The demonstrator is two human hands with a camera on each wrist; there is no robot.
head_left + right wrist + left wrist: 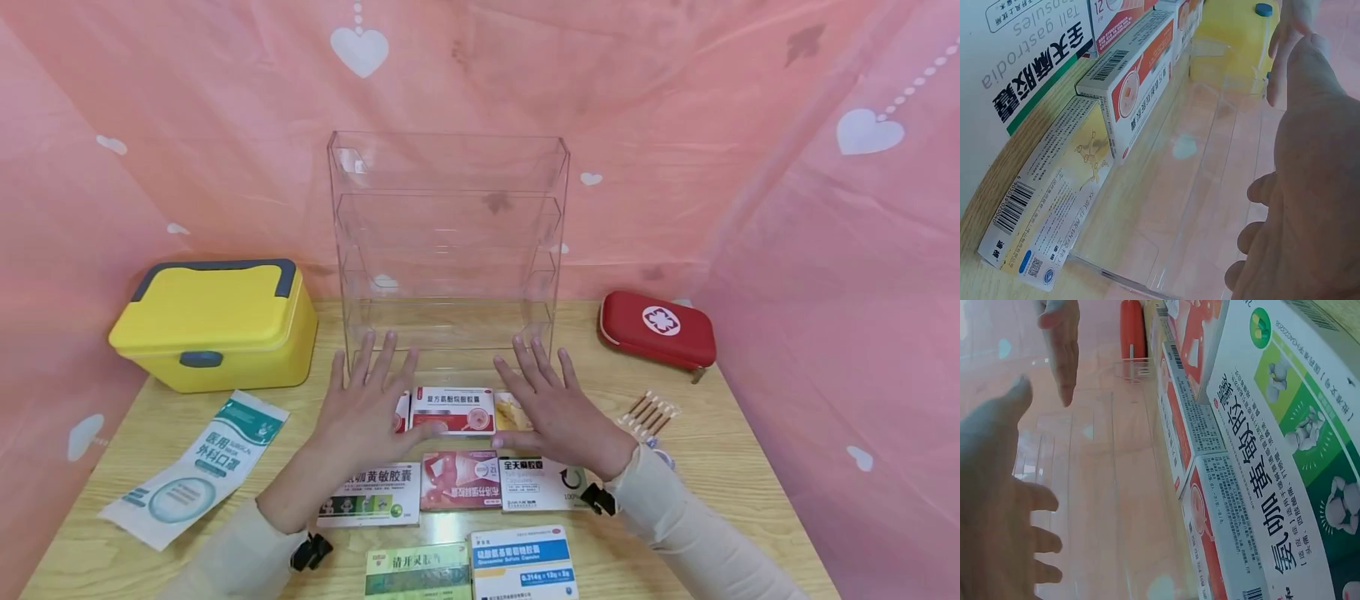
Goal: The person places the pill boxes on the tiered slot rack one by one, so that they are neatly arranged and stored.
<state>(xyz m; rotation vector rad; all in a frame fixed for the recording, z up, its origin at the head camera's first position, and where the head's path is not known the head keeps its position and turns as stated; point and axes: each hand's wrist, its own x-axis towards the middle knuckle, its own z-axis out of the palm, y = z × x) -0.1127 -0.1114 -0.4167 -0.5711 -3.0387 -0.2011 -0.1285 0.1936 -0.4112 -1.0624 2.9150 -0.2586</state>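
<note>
- Both hands, the left hand (365,421) and the right hand (558,417), hovered palms down above rows of medicine boxes, fingers straight and spread, gripping nothing.
- Just beyond the fingertips stood a clear rack (448,225), upright, its stepped tiers transparent enough to show the pink backdrop (645,92) behind.
- At the rack's foot, a red-and-white box (453,400) stood on edge between the hands, flanked by a yellow-and-white box (512,408) near the right hand and another red-fronted box (402,412), half covered by the left.
- Nearer the person lay a white-and-green box (378,492), a pink box (461,481) and a white capsule box (532,487), side by side.
- Closest of all, a green box (417,567) lay beside a blue-and-white box (522,558).
- On the person's left sat a yellow case (217,333), lid down; from where I stood, its contents could not be told.
- In front of it, a mask packet (198,467) lay aslant on the wooden table (315,417).
- On the right rested a closed red pouch (658,329) bearing a white emblem.
- Nearer the right sleeve (675,508), a small clear bag held cotton swabs (647,415).
</note>
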